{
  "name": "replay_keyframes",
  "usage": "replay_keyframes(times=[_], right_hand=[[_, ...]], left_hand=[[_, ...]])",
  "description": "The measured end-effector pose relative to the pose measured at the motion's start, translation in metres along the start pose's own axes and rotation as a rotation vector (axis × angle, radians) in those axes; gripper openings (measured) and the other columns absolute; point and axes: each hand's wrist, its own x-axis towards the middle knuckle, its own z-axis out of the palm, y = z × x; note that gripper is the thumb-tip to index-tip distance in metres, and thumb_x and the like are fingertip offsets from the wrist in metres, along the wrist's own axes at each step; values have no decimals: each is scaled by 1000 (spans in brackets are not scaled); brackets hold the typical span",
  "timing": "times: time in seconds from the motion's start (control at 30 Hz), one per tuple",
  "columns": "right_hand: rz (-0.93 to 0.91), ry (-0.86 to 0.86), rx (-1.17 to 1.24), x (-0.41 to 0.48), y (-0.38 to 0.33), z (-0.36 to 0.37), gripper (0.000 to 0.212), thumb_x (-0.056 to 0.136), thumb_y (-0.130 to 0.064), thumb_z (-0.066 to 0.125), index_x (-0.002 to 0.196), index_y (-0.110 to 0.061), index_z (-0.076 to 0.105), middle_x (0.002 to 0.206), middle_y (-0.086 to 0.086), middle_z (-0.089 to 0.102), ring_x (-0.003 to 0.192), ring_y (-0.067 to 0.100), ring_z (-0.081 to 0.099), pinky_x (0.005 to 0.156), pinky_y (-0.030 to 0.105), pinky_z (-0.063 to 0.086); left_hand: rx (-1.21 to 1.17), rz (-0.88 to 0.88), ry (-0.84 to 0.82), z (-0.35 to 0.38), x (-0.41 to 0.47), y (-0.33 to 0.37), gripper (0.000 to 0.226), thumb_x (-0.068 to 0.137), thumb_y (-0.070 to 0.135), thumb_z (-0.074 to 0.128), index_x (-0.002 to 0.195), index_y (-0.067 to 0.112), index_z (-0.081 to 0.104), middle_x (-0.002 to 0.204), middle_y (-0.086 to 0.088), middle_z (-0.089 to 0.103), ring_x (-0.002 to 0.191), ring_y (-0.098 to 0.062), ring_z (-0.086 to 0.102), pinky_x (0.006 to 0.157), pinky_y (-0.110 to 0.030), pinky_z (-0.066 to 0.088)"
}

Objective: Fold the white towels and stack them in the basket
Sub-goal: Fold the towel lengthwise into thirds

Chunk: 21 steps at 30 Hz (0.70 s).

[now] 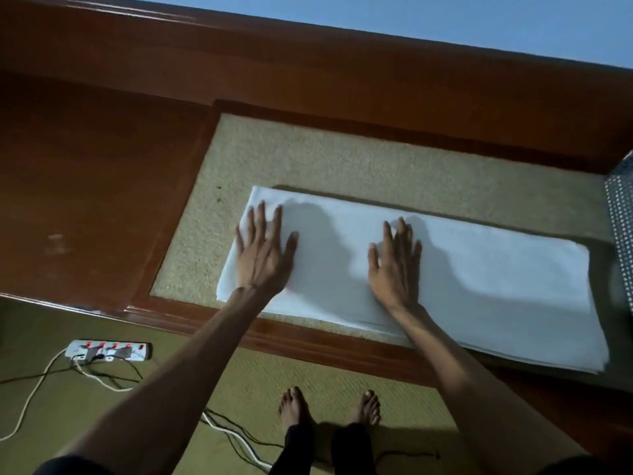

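Observation:
A white towel [479,279] lies folded into a long flat rectangle on the beige padded top [342,159] of a wooden bench. My left hand [263,252] presses flat on the towel's left end, fingers spread and straight. Near the towel's middle, my right hand [395,265] lies palm down with straight fingers. Several layer edges show along the towel's near side. A perforated white basket [621,214] shows only as a sliver at the right edge, just beyond the towel's right end.
The bench has a red-brown wooden frame [102,166] with a raised back rail. On the green carpet at lower left lies a power strip [109,350] with trailing cables [236,437]. My bare feet [329,406] stand close to the bench front.

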Motion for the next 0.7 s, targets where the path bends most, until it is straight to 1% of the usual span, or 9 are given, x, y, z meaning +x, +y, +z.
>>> replay_keyframes(times=[0.07, 0.13, 0.17, 0.27, 0.37, 0.43, 0.5, 0.6, 0.7], right_hand=[[-18, 28, -10, -4, -22, 13, 59, 105, -38, 36, 154, -5, 39, 163, 21, 28, 152, 35, 24, 123, 54, 17], [-18, 63, -65, -7, -29, 19, 56, 106, -36, 38, 152, -4, 42, 160, 22, 34, 151, 36, 28, 121, 57, 21], [-11, 51, -77, -7, -29, 20, 56, 106, -37, 36, 152, -6, 41, 160, 20, 34, 151, 35, 27, 121, 58, 21], [1, 44, -93, -8, -27, 19, 56, 106, -40, 32, 153, -9, 39, 162, 16, 33, 152, 31, 24, 122, 56, 20], [4, 100, -98, -11, -29, 21, 55, 106, -37, 37, 153, -9, 40, 161, 16, 34, 153, 30, 25, 122, 56, 21], [4, 89, -79, -13, -30, 23, 57, 107, -40, 36, 156, -11, 37, 163, 14, 30, 154, 29, 22, 123, 54, 19], [8, 47, -78, -14, -28, 22, 59, 107, -43, 32, 158, -13, 32, 166, 13, 25, 155, 27, 18, 124, 54, 16], [19, 48, -66, -14, -29, 20, 59, 107, -43, 32, 158, -14, 30, 166, 12, 24, 156, 26, 15, 125, 53, 15], [36, 67, -52, -14, -33, 20, 57, 107, -41, 35, 157, -14, 33, 166, 11, 26, 155, 25, 16, 125, 52, 14]], left_hand=[[-51, 130, -82, 6, 20, 20, 65, 107, 56, 29, 165, 31, 9, 172, -4, -2, 159, -22, -6, 127, -48, -5], [5, 253, -195, 12, 42, 21, 65, 107, 58, 25, 164, 35, 6, 172, -3, -6, 159, -23, -7, 126, -49, -5], [56, 265, -226, 13, 52, 13, 66, 106, 61, 22, 164, 37, 3, 172, -2, -8, 158, -24, -9, 126, -50, -7], [160, 157, -182, 9, 69, -20, 71, 101, 71, 14, 163, 40, 0, 172, 1, -11, 158, -24, -10, 125, -54, -9], [42, 26, -140, 4, 55, -43, 77, 100, 73, 18, 164, 35, -3, 172, -1, -10, 158, -25, -7, 124, -52, -8], [-103, -38, -104, 1, 32, -51, 84, 101, 71, 24, 165, 23, -1, 172, -8, 0, 159, -25, 1, 127, -49, -1], [-161, -66, -64, -4, 11, -56, 88, 99, 67, 29, 164, 11, 9, 170, -12, 17, 156, -28, 17, 127, -48, 12], [-183, -108, -5, -15, 1, -50, 80, 101, 57, 42, 158, 4, 25, 151, -19, 44, 134, -37, 44, 111, -49, 35], [-287, -293, -108, -33, 20, -40, 63, 102, 51, 53, 144, 5, 44, 131, -18, 56, 115, -39, 58, 94, -45, 48]])
